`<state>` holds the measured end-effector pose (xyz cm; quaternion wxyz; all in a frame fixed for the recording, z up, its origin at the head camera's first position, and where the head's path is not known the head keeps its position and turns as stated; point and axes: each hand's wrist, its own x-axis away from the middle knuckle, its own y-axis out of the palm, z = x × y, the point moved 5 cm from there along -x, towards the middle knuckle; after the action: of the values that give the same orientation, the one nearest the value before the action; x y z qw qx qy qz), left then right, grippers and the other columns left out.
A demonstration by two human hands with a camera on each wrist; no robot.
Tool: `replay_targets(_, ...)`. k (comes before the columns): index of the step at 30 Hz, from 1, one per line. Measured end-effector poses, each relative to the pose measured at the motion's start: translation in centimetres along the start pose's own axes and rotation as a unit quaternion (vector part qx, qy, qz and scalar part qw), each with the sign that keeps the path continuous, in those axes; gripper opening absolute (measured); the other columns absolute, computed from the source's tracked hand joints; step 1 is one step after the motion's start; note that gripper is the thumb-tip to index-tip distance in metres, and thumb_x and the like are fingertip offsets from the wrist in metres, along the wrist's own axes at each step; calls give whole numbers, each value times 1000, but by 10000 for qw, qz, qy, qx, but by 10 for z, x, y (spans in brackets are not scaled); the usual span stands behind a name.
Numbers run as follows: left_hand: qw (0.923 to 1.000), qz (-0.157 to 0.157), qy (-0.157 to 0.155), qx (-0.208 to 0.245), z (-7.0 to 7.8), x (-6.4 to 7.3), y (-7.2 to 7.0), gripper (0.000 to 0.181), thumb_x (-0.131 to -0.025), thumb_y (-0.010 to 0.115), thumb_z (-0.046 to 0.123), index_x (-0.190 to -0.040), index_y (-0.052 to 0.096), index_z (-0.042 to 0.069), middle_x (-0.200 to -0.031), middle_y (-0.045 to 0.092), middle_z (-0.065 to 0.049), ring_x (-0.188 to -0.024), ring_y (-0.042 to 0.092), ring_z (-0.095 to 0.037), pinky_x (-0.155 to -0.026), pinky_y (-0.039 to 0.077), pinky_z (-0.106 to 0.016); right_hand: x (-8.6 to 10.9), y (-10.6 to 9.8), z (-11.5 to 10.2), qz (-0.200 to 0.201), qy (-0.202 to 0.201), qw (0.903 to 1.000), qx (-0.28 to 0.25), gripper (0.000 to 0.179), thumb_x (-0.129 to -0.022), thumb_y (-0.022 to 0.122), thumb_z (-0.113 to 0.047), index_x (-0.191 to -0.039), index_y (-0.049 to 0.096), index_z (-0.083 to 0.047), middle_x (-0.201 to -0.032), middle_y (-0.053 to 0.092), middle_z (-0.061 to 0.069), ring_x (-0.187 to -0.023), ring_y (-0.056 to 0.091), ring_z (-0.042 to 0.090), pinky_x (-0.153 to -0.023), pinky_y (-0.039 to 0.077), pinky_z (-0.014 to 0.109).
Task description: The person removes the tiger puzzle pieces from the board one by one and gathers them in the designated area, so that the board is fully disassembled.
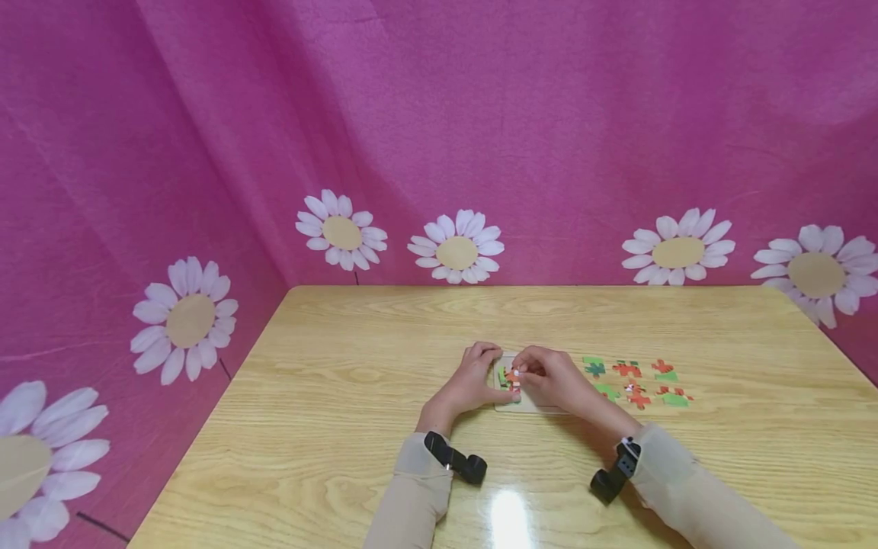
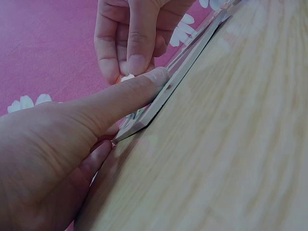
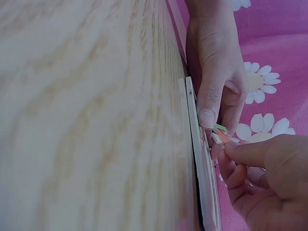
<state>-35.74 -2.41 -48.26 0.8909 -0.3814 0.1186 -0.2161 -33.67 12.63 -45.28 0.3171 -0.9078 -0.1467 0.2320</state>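
A shallow puzzle tray [image 1: 531, 406] lies on the table, with green and red puzzle pieces [image 1: 504, 379] at its left end. My left hand [image 1: 472, 379] spans that end and holds the tray, its thumb along the near edge and its fingers at the far side. In the left wrist view the thumb [image 2: 130, 94] lies over the tray's rim [image 2: 166, 94]. Thumb and fingertips of my right hand [image 1: 554, 375] pinch an orange-red puzzle piece [image 3: 223, 136] right beside the left thumb, low over the tray. The right hand partly covers the tray's middle.
Right of the tray, several loose puzzle pieces [image 1: 638, 396] in green and red lie in two rows on the wooden table [image 1: 329, 396]. A pink curtain [image 1: 549, 137] with white daisies hangs behind the table and along its left side.
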Motion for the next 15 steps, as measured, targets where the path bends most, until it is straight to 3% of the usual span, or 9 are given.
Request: replay_targets(15,9999,13,-59,117,2,1,-1,81,-79,83,38,-143,47,2,-144,37,-3,-136,30,-18,-111,33,-33,10,-8,3,184,-5,9997,-163,12,-87,68,7,-97,67,0,-85,67,11,-81,66,17,-72,57,27)
